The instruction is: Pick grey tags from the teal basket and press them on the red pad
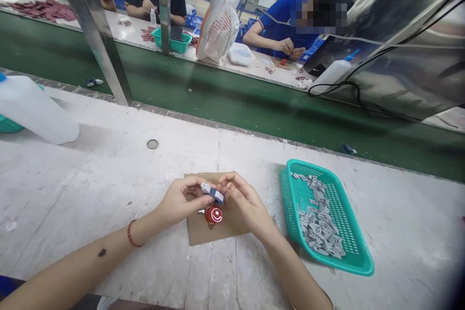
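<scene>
Head view: the left hand's (178, 202) fingers pinch a small navy-and-white piece (217, 195) above glossy red liquid (210, 215) on cardboard (199, 236); the right hand's (256, 210) bend beside it, grip unclear. Grey pieces (319, 233) lie loose in a green basket (366, 267).

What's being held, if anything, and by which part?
A small blue piece, pinched near its grey end by the left hand; whether the right hand grips is unclear.

Bare tabletop (119, 179) lies open left of centre, broken only by a bottle cap (152, 144). At centre right, a strip runs between the cardboard (203, 236) and the green basket (327, 218), which blocks the right. A white jug (39, 109) obstructs the left edge.
</scene>
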A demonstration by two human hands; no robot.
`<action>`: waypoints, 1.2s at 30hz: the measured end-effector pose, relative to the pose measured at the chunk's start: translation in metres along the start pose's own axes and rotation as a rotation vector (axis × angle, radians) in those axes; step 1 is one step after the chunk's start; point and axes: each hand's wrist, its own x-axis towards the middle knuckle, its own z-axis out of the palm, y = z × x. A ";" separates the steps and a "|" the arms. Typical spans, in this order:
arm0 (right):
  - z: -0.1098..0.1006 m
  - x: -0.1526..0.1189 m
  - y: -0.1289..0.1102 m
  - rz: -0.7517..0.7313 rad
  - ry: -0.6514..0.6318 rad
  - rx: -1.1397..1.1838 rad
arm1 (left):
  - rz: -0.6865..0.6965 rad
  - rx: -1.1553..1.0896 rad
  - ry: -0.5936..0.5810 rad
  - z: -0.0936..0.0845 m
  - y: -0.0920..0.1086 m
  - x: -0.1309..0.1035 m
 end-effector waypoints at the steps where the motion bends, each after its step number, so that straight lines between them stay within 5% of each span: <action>1: 0.004 -0.003 -0.003 0.002 -0.020 0.004 | 0.002 0.001 0.006 0.001 0.002 -0.001; 6: 0.022 -0.016 -0.017 0.066 -0.158 0.120 | -0.018 -0.056 -0.007 0.011 0.012 -0.010; 16: 0.027 -0.023 -0.017 0.020 -0.161 0.097 | -0.098 -0.159 -0.015 0.018 0.017 -0.020; 19: 0.004 -0.025 -0.027 -0.102 -0.018 -0.137 | -0.116 -0.193 -0.003 0.010 0.018 -0.017; 22: -0.042 -0.032 -0.043 -0.230 0.329 -0.545 | -0.201 -0.306 0.135 -0.001 0.019 -0.008; 25: -0.096 -0.045 -0.052 -0.015 0.566 -0.909 | -0.282 -0.372 0.273 -0.012 0.022 0.005; 29: -0.149 -0.055 -0.038 0.377 0.467 -1.081 | -0.342 -0.182 0.334 -0.023 0.029 0.022; 32: -0.162 -0.055 -0.025 0.424 0.409 -1.071 | -0.307 0.057 0.307 -0.032 0.036 0.046; 36: -0.160 -0.050 -0.019 0.420 0.399 -1.086 | -0.054 0.512 0.316 -0.047 0.038 0.102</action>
